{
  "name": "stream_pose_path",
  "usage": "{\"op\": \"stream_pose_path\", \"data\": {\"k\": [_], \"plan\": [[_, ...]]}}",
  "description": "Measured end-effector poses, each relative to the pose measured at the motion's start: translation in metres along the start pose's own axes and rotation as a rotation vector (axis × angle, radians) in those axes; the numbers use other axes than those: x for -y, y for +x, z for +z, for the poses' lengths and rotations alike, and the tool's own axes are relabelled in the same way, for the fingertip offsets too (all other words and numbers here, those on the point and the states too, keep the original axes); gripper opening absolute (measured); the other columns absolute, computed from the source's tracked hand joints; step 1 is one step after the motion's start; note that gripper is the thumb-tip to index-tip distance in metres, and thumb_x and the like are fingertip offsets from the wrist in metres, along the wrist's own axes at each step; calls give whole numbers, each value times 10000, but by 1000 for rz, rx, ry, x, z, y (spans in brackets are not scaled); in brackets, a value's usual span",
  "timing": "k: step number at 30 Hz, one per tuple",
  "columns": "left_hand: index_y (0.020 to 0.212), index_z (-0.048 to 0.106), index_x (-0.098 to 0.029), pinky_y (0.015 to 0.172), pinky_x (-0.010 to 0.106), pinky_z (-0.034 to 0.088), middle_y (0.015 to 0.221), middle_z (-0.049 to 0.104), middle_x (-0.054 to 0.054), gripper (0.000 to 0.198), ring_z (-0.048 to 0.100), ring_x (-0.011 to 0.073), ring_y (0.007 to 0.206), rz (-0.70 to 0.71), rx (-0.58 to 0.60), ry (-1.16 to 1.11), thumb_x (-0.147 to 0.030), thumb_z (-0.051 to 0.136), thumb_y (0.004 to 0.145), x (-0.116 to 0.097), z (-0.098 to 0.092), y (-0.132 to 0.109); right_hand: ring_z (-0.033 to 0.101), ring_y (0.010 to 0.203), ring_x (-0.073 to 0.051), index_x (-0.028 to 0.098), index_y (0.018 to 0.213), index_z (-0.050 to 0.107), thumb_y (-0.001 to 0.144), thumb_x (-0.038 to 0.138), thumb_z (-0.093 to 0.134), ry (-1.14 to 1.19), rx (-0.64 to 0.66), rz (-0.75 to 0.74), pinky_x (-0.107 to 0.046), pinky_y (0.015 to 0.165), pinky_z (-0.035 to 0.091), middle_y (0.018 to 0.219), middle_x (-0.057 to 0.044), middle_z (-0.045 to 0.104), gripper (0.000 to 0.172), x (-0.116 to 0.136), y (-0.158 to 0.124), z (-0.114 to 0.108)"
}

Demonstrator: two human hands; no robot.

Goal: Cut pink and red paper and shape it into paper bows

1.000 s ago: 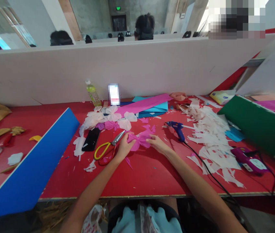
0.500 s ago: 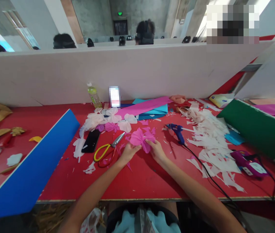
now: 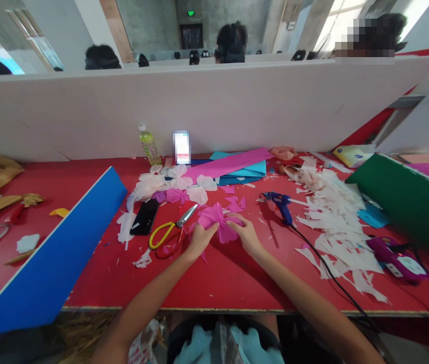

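Pink paper flower (image 3: 217, 221) has shifted nearer the scissors (image 3: 178, 226); left hand (image 3: 201, 241) and right hand (image 3: 245, 235) each pinch it, fingers closed.

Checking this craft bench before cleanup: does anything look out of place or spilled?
The blue board lies slantwise across the red table, its lower corner jutting past the front edge. White paper scraps are also strewn thickly to the right of the blue hot glue gun.

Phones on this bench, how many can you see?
2: a black phone lying flat beside the yellow-handled scissors, and a lit phone standing against the partition. More could be hidden under the paper scraps.
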State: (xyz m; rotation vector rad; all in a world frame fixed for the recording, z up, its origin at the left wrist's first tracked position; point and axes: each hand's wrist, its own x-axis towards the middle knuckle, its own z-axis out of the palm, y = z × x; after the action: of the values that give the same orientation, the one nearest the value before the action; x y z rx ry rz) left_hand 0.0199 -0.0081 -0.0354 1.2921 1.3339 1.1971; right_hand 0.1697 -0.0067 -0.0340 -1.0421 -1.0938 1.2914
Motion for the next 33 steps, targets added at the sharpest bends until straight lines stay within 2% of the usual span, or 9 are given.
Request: {"op": "stream_pose_path", "data": {"k": [2, 6, 12, 19, 23, 27, 33], "plan": [[762, 659, -136, 685, 279, 507, 752, 695, 37, 221, 640, 191, 737, 4, -6, 51, -346, 642, 693, 1, -2, 1, 552, 989, -226, 218, 759, 718, 604, 390, 751, -133, 29, -89, -366, 928, 401, 973, -49, 625, 234, 3, 4, -4], [755, 660, -140, 667, 272, 508, 749, 694, 31, 215, 642, 190, 732, -1, 3, 98, -344, 637, 692, -2, -4, 1, 534, 1015, -220, 229, 725, 715, 609, 381, 738, -215, 80, -87, -365, 944, 392, 1003, -52, 584, 193, 5, 7, -6], [777, 655, -137, 723, 282, 510, 799, 699, 45, 219, 644, 205, 812, 42, 50, 93, -340, 620, 701, -3, -3, 0, 513, 1069, -229, 205, 726, 696, 595, 382, 744, -196, 113, -23, -358, 936, 397, 1079, -73, 569, 226, 9, 7, -8], [847, 663, -147, 756, 292, 512, 840, 704, 47, 231, 640, 215, 872, 64, 87, 96, -320, 627, 700, 1, -3, 1, 524, 1006, -219, 183, 721, 694, 595, 387, 746, -203, 182, -8, -357, 900, 407, 1028, -75, 571, 246, 11, 8, -10], [816, 667, -155, 714, 289, 512, 778, 695, 37, 200, 637, 213, 840, 74, 98, 70, -311, 629, 696, -2, -1, 0, 533, 964, -214, 190, 667, 691, 587, 360, 758, -181, 178, -29, -361, 901, 394, 962, -59, 584, 199, 14, 7, -8], [713, 653, -153, 623, 260, 493, 672, 665, 18, 188, 624, 193, 717, 30, 67, 55, -334, 654, 661, -6, 2, -2, 541, 945, -205, 194, 645, 693, 560, 346, 772, -121, 170, 2, -337, 871, 405, 956, -52, 594, 192, 18, 7, -7], [710, 644, -142, 636, 254, 487, 689, 667, 10, 213, 607, 166, 686, 12, 130, 29, -352, 649, 670, -12, -1, -6, 540, 935, -197, 194, 655, 698, 571, 331, 765, -90, 177, 32, -315, 837, 408, 964, -40, 585, 175, 17, 5, -8]]}}
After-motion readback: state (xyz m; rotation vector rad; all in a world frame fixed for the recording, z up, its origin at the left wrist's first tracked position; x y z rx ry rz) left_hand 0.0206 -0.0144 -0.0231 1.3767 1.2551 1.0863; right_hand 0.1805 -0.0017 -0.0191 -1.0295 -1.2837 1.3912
